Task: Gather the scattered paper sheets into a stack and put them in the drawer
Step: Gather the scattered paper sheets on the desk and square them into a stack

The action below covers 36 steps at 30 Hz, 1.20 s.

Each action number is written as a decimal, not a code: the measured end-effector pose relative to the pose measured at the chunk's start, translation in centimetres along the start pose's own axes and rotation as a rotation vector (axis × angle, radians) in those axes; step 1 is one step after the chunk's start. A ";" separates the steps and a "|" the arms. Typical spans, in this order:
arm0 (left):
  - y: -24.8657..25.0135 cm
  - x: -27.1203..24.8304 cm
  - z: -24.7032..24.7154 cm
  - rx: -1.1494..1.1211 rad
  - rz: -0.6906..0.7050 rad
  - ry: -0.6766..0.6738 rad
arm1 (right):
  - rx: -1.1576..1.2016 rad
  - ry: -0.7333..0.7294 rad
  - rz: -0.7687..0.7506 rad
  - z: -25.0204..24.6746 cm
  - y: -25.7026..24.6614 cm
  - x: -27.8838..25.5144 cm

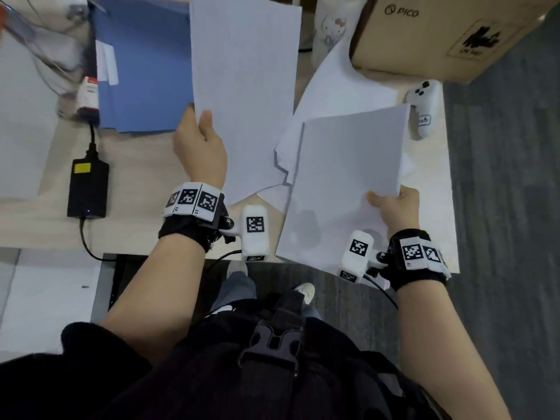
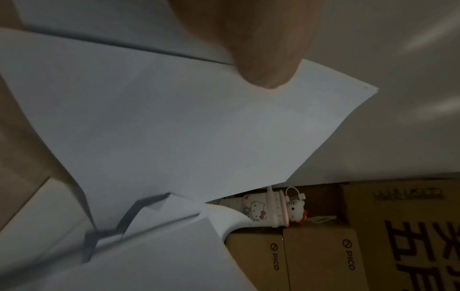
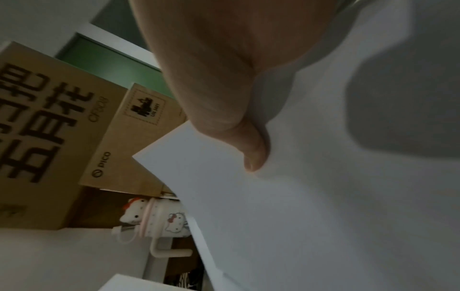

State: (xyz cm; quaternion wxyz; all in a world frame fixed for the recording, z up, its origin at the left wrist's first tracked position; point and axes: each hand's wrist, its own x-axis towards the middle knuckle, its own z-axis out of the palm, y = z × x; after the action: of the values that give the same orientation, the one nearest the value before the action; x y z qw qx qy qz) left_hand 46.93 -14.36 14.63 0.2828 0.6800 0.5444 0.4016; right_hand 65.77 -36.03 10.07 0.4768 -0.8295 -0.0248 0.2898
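My left hand (image 1: 201, 137) pinches the left edge of a white paper sheet (image 1: 242, 86) lifted above the desk; its thumb (image 2: 263, 65) lies on top of that sheet (image 2: 186, 128). My right hand (image 1: 394, 207) pinches the near right corner of a second white sheet (image 1: 348, 183), thumb (image 3: 248, 149) pressed on the paper (image 3: 323, 216). More sheets (image 1: 342, 92) lie loose on the desk between and behind the two held ones, one with a crumpled edge (image 1: 283, 159). The drawer is not visible.
A blue folder (image 1: 142, 65) lies at the back left, a black power adapter (image 1: 88, 189) with its cable at the left. A Pico cardboard box (image 1: 439, 34), a white controller (image 1: 424, 107) and a Hello Kitty cup (image 1: 331, 28) stand at the back right. Grey floor lies right of the desk.
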 end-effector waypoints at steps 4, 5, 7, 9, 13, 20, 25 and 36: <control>-0.9 3.1 -2.2 0.018 0.021 -0.030 | 0.085 -0.056 -0.075 1.8 -2.8 -3.1; -1.1 3.8 -2.8 0.007 0.027 -0.044 | 0.109 -0.074 -0.091 2.4 -3.3 -3.8; -1.8 5.4 -3.7 -0.008 0.038 -0.093 | 0.171 -0.114 -0.108 3.5 -4.1 -5.1; -2.6 7.0 -4.7 -0.071 0.029 -0.199 | 0.245 -0.162 -0.126 5.0 -5.1 -6.4; -3.9 9.3 -7.3 -0.346 -0.158 -0.459 | 0.352 -0.232 -0.152 8.5 -6.9 -8.3; -5.1 11.1 -9.3 -0.610 -0.393 -0.759 | 0.528 -0.254 -0.134 12.2 -9.0 -9.9; -4.8 11.1 -9.4 -0.705 -0.390 -0.948 | 0.491 -0.226 -0.031 13.5 -9.4 -9.1; -6.3 9.9 -7.8 -0.814 -0.749 -0.840 | 0.377 -0.343 -0.063 14.2 -8.3 -8.2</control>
State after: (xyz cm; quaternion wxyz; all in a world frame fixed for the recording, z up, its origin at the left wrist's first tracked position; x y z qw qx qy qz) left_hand 37.90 -3.67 15.80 0.8216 0.3839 0.3931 0.1519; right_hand 53.70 -23.08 15.18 0.6206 -0.6636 -0.0766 0.4107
